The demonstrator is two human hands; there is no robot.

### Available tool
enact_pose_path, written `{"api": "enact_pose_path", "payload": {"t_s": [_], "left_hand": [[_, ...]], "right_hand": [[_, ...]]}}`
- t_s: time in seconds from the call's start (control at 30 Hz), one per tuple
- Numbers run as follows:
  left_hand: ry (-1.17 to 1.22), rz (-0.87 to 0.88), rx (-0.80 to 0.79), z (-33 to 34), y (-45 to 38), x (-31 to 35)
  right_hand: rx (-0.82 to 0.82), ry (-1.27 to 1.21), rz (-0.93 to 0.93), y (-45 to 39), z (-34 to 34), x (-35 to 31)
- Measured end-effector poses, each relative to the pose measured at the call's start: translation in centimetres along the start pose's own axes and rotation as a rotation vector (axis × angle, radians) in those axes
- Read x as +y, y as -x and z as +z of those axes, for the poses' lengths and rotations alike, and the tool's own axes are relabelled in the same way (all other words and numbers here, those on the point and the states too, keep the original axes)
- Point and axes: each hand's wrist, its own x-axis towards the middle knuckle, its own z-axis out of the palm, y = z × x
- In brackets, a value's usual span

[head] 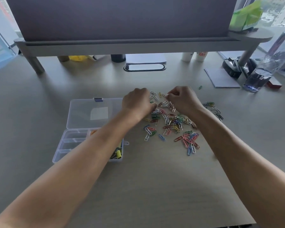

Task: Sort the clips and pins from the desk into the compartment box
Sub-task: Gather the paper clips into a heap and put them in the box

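Observation:
A scatter of coloured paper clips (173, 122) lies on the desk at centre right. My left hand (137, 102) hovers curled over the pile's far left edge, and what its fingertips hold is hidden. My right hand (183, 99) pinches a small clip at its fingertips over the far side of the pile. The clear compartment box (69, 142) lies open to the left with its lid (92, 112) flat behind it. Yellow clips (118, 153) sit in its near right compartment, and my left forearm crosses over the box.
A monitor riser (138, 45) spans the back of the desk, with cups and a cable slot beneath. At the right stand a notepad (220, 78), black binder clips (232, 68) and a clear bottle (266, 68). One green clip (200, 87) lies apart.

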Motion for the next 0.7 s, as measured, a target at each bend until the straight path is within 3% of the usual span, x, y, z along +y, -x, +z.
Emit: {"api": "enact_pose_path", "payload": {"t_s": [0.43, 0.57, 0.7], "left_hand": [[-0.043, 0.036, -0.008, 0.6, -0.9, 0.3], [-0.038, 0.070, 0.011, 0.6, -0.7, -0.2], [0.101, 0.001, 0.062, -0.2, -0.5, -0.1]], "right_hand": [[-0.208, -1.020, 0.462, 1.5, -1.9, 0.5], [-0.214, -1.120, 0.514, 1.8, -1.9, 0.7], [-0.208, -1.039, 0.480, 1.7, -1.4, 0.3]]}}
